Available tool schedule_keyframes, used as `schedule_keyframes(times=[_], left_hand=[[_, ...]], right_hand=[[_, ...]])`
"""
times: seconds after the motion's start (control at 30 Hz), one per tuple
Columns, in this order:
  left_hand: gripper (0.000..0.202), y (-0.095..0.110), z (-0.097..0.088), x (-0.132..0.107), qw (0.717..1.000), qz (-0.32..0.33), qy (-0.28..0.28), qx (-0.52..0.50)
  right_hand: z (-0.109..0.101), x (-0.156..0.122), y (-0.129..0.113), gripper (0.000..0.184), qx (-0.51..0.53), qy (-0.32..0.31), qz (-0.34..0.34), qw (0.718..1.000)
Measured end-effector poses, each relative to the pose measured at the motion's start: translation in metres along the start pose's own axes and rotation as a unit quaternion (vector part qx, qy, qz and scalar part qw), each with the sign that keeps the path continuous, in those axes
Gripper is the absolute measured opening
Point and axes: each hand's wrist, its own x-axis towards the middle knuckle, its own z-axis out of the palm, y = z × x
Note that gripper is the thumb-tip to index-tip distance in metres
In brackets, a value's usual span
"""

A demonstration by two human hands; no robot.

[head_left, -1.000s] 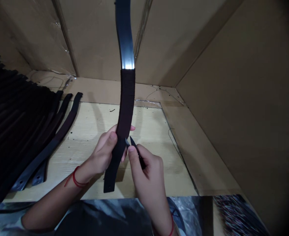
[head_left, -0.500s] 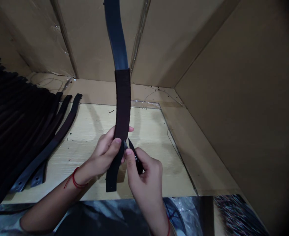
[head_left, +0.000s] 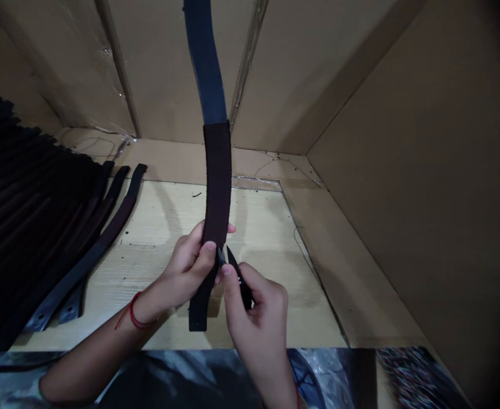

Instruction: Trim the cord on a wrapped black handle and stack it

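Strap (head_left: 217, 187) and snips (head_left: 242, 287) in hands (head_left: 185, 270) (head_left: 258, 321)

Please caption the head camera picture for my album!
Left hand holds a wrapped black strap; right hand holds small black snips.

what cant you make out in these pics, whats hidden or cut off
In the head view:
Top of the strap: cut off by the top edge.
Most of the small black cutter: hidden by the right hand, so its exact type is unclear.
Stack of dark straps: cut off by the left edge, single straps lost in shadow.
Colourful pile: cut off by the bottom edge, too blurred to name.
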Motion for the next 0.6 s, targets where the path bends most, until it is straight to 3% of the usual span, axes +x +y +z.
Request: schedule_keyframes(times=[0.6], left_hand=[[0.032,-0.0012,-0.0014,0.0017,1.0,0.016,0.001,-0.013]], right_hand=[[0.0022,0.0025,0.0001,0.037,0.014,-0.003,0.005,1.0]])
